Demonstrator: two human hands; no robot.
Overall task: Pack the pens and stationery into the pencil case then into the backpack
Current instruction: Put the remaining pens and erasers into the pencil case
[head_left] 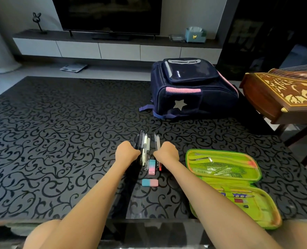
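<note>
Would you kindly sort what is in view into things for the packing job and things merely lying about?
For the job:
pens
two erasers
green pencil case, open
navy backpack

Lying about:
television
tissue box
bathroom scale
carved wooden instrument
rabbit ornament

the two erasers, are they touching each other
Apart. The head view shows dark table between the upright eraser by the pens and the flat eraser lying nearer the person.
</note>
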